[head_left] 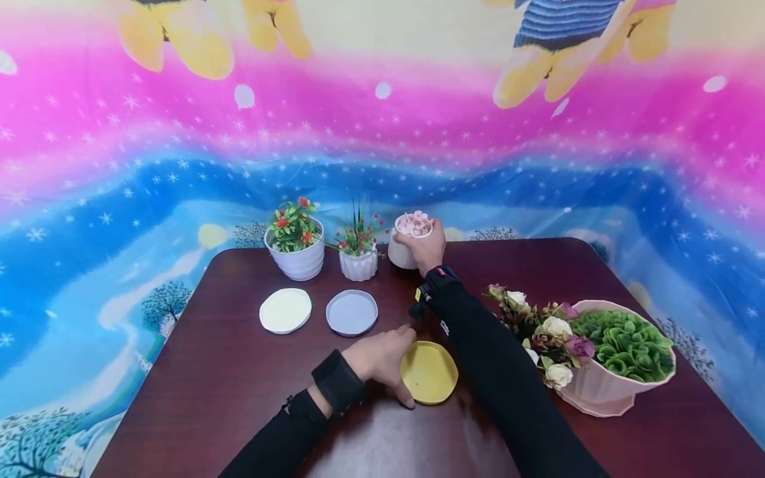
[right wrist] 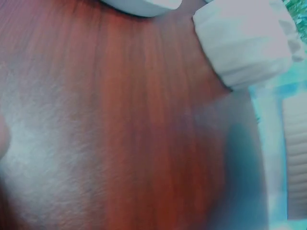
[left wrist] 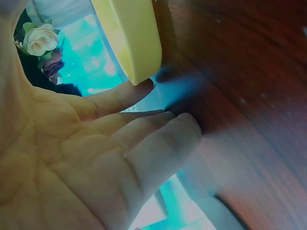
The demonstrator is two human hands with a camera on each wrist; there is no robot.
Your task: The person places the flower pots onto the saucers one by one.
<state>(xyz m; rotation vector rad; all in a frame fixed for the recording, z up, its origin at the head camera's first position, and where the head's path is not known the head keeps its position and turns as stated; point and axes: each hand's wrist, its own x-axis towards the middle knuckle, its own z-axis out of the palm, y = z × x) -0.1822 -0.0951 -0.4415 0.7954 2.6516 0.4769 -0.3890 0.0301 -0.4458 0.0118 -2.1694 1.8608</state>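
Observation:
My right hand [head_left: 425, 249] grips a white ribbed flowerpot [head_left: 402, 253] with pink flowers [head_left: 414, 224] near the table's back edge. Part of its ribbed wall shows at the right side of the right wrist view, apart from a dark shadow on the tabletop. Nearer the front, my left hand [head_left: 384, 358] lies at the left side of a yellow saucer [head_left: 429, 373]. In the left wrist view the palm faces the camera, the fingers [left wrist: 158, 148] are nearly straight, and one fingertip touches the saucer's rim.
Left of the held pot stand a small scalloped pot [head_left: 358, 267] and a white pot [head_left: 299, 262] with orange-red flowers. Before them lie a white saucer [head_left: 285, 311] and a grey saucer [head_left: 351, 313]. A large planter [head_left: 615, 382] and roses [head_left: 558, 326] occupy the right.

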